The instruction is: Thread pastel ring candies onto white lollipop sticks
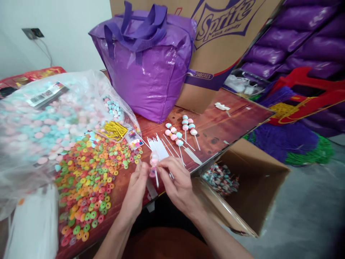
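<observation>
Close to the table's front edge, both hands meet at a candy skewer (154, 162) with pale pink and white marshmallows on a white stick. My left hand (138, 185) pinches it from the left, and a pinkish-purple piece, blurred, shows between the hands. From the right, my right hand (178, 181) closes thumb and fingers on the skewer near the stick. Just beyond them lie white sticks (159, 147) in a bundle. Several finished-looking marshmallow skewers (176, 135) rest to the right of the bundle. Colourful gummy rings (91, 180) spread over the table left of my left hand.
A clear bag of pastel marshmallows (40, 126) covers the left side, with yellow twist ties (114, 130) beside it. A purple bag (145, 72) and a cardboard carton (205, 72) stand behind. Below the right edge, an open box (253, 180) holds wrapped skewers (221, 178).
</observation>
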Motion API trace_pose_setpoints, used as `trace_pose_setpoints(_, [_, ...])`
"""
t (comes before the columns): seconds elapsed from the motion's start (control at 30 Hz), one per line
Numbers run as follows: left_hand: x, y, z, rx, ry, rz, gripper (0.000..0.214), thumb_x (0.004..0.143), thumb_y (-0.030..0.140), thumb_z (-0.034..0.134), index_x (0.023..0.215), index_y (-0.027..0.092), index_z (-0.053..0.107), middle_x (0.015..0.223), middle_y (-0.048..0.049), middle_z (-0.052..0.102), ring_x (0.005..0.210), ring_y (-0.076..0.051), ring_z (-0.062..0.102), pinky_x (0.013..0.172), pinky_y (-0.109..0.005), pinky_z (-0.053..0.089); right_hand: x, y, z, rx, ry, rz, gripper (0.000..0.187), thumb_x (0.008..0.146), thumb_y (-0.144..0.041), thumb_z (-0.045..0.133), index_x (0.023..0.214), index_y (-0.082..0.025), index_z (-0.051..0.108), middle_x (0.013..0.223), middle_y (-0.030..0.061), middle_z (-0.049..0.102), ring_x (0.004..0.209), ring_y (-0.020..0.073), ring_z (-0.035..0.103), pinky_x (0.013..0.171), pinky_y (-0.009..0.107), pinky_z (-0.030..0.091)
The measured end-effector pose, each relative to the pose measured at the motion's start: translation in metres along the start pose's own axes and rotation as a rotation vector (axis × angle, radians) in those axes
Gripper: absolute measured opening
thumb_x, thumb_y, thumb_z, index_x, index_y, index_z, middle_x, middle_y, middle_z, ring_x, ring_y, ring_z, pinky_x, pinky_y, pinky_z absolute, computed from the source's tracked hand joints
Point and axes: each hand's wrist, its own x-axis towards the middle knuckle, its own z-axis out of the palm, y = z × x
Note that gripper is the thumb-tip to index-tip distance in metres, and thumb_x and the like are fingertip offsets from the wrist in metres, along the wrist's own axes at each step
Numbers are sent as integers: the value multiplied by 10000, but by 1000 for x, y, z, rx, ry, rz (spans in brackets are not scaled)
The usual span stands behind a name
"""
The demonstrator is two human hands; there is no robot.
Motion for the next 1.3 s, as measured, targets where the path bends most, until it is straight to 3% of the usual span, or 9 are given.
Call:
trace_pose_setpoints(0.27, [10, -8, 33, -9, -84, -44, 154, 654, 226, 852, 690, 175, 711, 743, -28, 630, 673, -156, 551, 647, -252, 447, -60, 17, -17, 346, 18, 644, 207, 903, -377, 664, 873, -194, 756, 705, 11, 652, 650, 150, 579, 610, 249, 468])
trace_pose_setpoints(0.37, [38, -1, 28, 226, -122, 174, 149, 657, 117, 831, 691, 202, 714, 776, -37, 612, 784, -194, 547, 765, -267, 447, -79, 36, -38, 434, 326, 735, 205, 795, -401, 781, 821, -199, 759, 678, 2, 619, 630, 124, 532, 592, 229, 456])
trace_pose_setpoints(0.47, [81, 5, 11, 563, 175, 336, 145, 756, 86, 721, 834, 208, 710, 947, -81, 597, 950, -258, 566, 878, -329, 439, -85, 64, -71, 611, 740, 786, 283, 630, -381, 890, 802, -204, 751, 768, 8, 640, 671, 118, 540, 590, 224, 475])
trace_pose_setpoints(0.57, [116, 3, -7, 879, 341, 320, 181, 778, 40, 629, 871, 188, 677, 1059, -119, 580, 984, -291, 599, 868, -360, 445, -84, 88, -98, 639, 894, 863, 396, 605, -457, 880, 850, -169, 761, 827, 43, 662, 635, 115, 512, 509, 223, 446])
trace_pose_setpoints(0.73, [132, -12, -26, 1018, 343, 380, 167, 833, 103, 578, 707, 197, 634, 867, -92, 616, 901, -276, 614, 858, -374, 450, -76, 82, -84, 486, 766, 717, 332, 691, -381, 838, 921, -156, 755, 733, 17, 625, 600, 108, 488, 535, 230, 418])
trace_pose_setpoints(0.97, [90, 2, -7, 555, 245, 457, 68, 798, 178, 712, 776, 224, 756, 830, -46, 623, 791, -212, 585, 828, -312, 452, -28, 39, -2, 309, 189, 615, 275, 861, -404, 677, 1005, -176, 731, 850, 42, 687, 708, 154, 588, 653, 272, 484])
trace_pose_setpoints(1.07, [59, 6, 8, 375, 189, 412, 107, 764, 157, 753, 811, 250, 778, 898, -46, 642, 868, -208, 593, 845, -275, 458, -4, 39, 29, 543, 155, 635, 291, 823, -411, 706, 994, -177, 731, 873, 39, 702, 740, 160, 602, 688, 282, 493])
trace_pose_setpoints(1.17, [34, 0, 15, 204, 263, 380, 249, 757, 141, 773, 978, 256, 765, 1055, -50, 634, 947, -183, 612, 825, -237, 476, 8, 40, 48, 712, 228, 653, 206, 791, -376, 726, 801, -171, 711, 763, 12, 674, 720, 152, 581, 727, 286, 479])
trace_pose_setpoints(1.3, [23, -8, 13, -255, 298, 116, 246, 784, 254, 800, 996, 200, 687, 894, -17, 637, 658, -100, 577, 577, -186, 463, 9, 35, 49, 724, 251, 646, 222, 791, -366, 728, 713, -176, 644, 665, -23, 591, 643, 127, 514, 658, 256, 438])
